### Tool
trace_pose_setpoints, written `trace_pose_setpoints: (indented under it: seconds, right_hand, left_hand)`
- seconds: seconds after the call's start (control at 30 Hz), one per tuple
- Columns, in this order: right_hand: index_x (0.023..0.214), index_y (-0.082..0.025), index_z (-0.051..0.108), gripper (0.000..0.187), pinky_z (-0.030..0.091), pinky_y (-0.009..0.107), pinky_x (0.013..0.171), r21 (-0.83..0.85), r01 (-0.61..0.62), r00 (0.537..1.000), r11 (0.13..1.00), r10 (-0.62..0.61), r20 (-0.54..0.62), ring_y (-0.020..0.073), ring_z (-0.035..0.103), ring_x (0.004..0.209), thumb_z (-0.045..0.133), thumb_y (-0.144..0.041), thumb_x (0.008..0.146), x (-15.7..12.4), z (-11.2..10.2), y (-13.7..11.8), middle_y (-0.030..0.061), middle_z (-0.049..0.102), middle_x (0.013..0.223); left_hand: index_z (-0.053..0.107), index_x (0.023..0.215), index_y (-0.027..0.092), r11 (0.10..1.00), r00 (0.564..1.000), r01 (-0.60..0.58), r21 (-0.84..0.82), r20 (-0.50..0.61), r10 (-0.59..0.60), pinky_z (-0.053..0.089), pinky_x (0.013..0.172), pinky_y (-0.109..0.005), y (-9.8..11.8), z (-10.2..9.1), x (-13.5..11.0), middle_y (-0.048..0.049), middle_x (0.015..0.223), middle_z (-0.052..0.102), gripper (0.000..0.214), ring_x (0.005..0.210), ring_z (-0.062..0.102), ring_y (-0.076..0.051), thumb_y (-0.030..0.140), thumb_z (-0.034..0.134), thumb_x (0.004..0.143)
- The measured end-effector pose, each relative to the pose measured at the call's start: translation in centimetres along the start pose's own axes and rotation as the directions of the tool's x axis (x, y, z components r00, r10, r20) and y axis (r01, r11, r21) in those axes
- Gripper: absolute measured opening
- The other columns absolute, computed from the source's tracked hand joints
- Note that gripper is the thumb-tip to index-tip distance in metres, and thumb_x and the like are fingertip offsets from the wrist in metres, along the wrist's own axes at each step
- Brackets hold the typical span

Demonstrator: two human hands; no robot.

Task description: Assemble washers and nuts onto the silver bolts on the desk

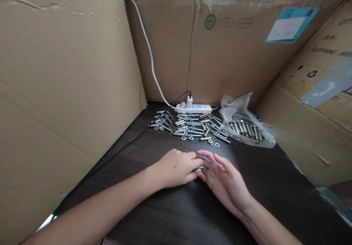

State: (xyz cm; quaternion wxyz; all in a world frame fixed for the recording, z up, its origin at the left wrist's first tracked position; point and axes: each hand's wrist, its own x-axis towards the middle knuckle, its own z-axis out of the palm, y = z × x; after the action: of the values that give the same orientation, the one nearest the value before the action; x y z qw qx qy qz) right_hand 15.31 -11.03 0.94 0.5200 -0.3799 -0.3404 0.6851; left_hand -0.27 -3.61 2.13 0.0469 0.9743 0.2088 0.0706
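My left hand (178, 169) is closed, its fingers pinched round small metal hardware above the dark table. A slim grey bolt shank (204, 158) sticks out from between its fingertips towards the right palm. Just below shows a small round metal piece (202, 168), perhaps a nut or washer; the fingers cover part of it. Facing it, my right hand (227, 181) is cupped and open, thumb apart, its fingertips close to the left ones. The shank's tip lies in front of the right fingers, and I cannot tell whether it touches them.
Loose bolts (192, 129), sleeves, nuts and washers (217, 145) lie spread beyond my hands. Behind them sits a white power strip (198, 108) with cables. A clear plastic bag (247, 127) of assembled bolts lies right. Cardboard walls (167, 47) enclose the table (154, 215).
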Motion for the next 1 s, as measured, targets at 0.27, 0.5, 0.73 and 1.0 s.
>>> trace_pose_setpoints:
  seconds: [0.27, 0.5, 0.73, 1.0]
  right_hand:
    - [0.14, -0.027, 0.026, 0.055, 0.019, 0.044, 0.112, -0.595, 0.218, 0.976, 0.774, -0.159, 0.15, 0.0234, 0.021, 0.138, 0.036, -0.05, 0.092, -1.2, -0.3, 1.1, 0.007, 0.024, 0.15]
    - [0.148, -0.025, 0.006, 0.071, 0.015, 0.052, 0.113, -0.751, 0.471, 0.875, 0.463, -0.356, 0.329, 0.0298, 0.009, 0.141, 0.03, -0.059, 0.09, -2.1, -0.6, 0.5, 0.0073, 0.006, 0.155]
    - [0.146, -0.024, 0.013, 0.07, 0.016, 0.053, 0.112, -0.726, 0.567, 0.803, 0.389, -0.456, 0.383, 0.0313, 0.011, 0.14, 0.031, -0.06, 0.089, -1.9, -0.8, 0.3, 0.0078, 0.011, 0.154]
    - [0.137, -0.025, 0.032, 0.046, 0.035, 0.044, 0.104, -0.823, 0.4, 0.842, 0.404, -0.517, 0.156, 0.0253, 0.036, 0.129, 0.041, -0.034, 0.093, -0.6, -1.5, 1.1, 0.0087, 0.036, 0.142]
  left_hand:
    - [0.057, 0.09, 0.018, 0.999, 0.998, 0.031, -0.023, 0.048, -0.03, 0.044, 0.056, -0.028, 0.5, -0.7, 0.1, -0.0042, 0.081, 0.067, 0.015, 0.066, 0.065, -0.021, 0.027, 0.046, 0.088]
    - [0.055, 0.095, 0.017, 0.949, 0.998, 0.062, -0.309, 0.0, -0.066, 0.042, 0.061, -0.026, -0.3, -0.4, 0.1, -0.0042, 0.082, 0.065, 0.031, 0.069, 0.061, -0.017, 0.04, 0.034, 0.095]
    - [0.052, 0.11, 0.016, 0.616, 0.99, -0.032, -0.787, -0.112, -0.091, 0.041, 0.088, -0.032, -1.1, 1.1, 0.6, -0.0075, 0.105, 0.059, 0.032, 0.096, 0.053, -0.018, 0.038, 0.032, 0.096]
    - [0.044, 0.084, 0.016, 0.087, 0.961, 0.13, -0.988, 0.104, -0.255, 0.026, 0.05, -0.02, -0.9, 0.9, 0.7, 0.0029, 0.068, 0.035, 0.041, 0.056, 0.027, -0.008, 0.054, 0.032, 0.092]
